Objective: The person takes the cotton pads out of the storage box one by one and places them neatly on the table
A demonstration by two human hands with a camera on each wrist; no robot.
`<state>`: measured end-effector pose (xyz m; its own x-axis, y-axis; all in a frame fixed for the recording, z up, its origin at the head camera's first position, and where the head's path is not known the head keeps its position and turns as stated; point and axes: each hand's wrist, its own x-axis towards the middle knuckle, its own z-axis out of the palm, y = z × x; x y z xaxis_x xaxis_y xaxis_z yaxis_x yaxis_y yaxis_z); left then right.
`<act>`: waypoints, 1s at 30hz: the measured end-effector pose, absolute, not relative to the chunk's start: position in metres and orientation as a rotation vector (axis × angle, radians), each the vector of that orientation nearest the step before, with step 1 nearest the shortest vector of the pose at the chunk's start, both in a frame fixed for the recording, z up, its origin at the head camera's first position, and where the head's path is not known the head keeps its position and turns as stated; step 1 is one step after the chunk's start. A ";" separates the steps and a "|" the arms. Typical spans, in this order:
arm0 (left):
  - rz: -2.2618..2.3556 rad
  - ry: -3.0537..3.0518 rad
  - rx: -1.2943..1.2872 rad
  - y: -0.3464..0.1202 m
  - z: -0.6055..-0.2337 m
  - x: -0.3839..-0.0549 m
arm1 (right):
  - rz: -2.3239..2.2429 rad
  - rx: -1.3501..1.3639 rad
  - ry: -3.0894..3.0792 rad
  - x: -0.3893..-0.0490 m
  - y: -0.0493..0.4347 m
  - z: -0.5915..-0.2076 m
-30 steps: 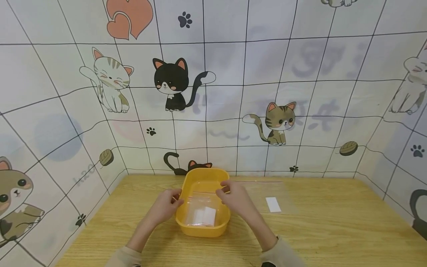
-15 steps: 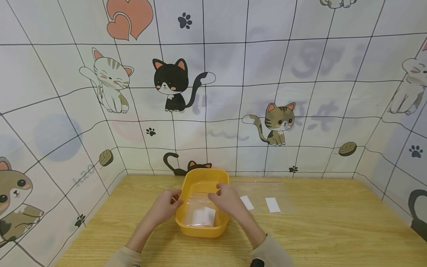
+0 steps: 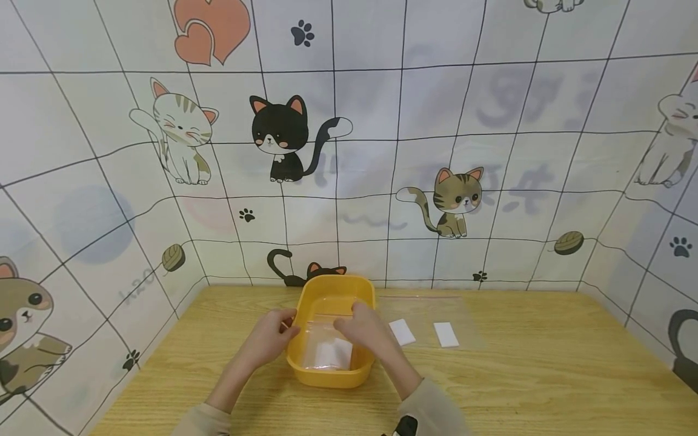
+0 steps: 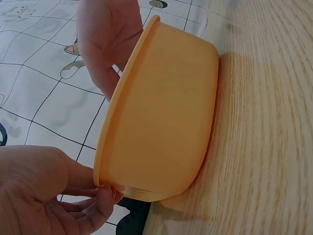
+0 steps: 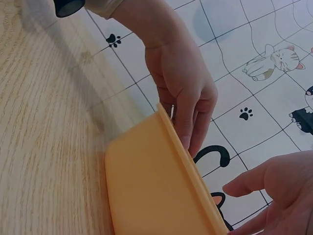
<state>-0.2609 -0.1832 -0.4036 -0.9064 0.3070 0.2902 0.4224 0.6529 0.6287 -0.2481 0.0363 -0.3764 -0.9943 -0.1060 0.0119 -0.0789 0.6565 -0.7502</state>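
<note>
Oblong yellow plastic basin [image 3: 329,379] is pinched at the rim by left grip [image 3: 267,336]; clear plastic bag [image 3: 327,350] is contained at near end; right grip [image 3: 364,330], released, is poised beside its far edge.

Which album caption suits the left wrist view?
Left hand grips a rounded yellow plastic tub on a pale wooden table; right hand beyond it.

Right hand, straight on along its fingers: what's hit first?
Likely the clear bag in the yellow tub; the right hand points toward it, though depth, even contact, is unclear.
</note>
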 end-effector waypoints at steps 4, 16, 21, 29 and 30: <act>-1.098 -2.717 -0.594 -0.183 -0.403 -0.260 | -1.273 -0.158 2.799 -0.249 0.030 -0.380; -1.102 -2.705 -0.616 -0.183 -0.403 -0.260 | -1.170 -0.070 2.751 -0.248 0.018 -0.384; -1.085 -2.700 -0.621 -0.183 -0.403 -0.261 | -1.177 -0.068 2.766 -0.247 0.016 -0.385; -1.089 -2.701 -0.619 -0.182 -0.402 -0.260 | -1.261 -0.059 2.781 -0.249 0.017 -0.390; -1.090 -2.703 -0.616 -0.182 -0.402 -0.260 | -1.281 -0.053 2.776 -0.249 0.018 -0.391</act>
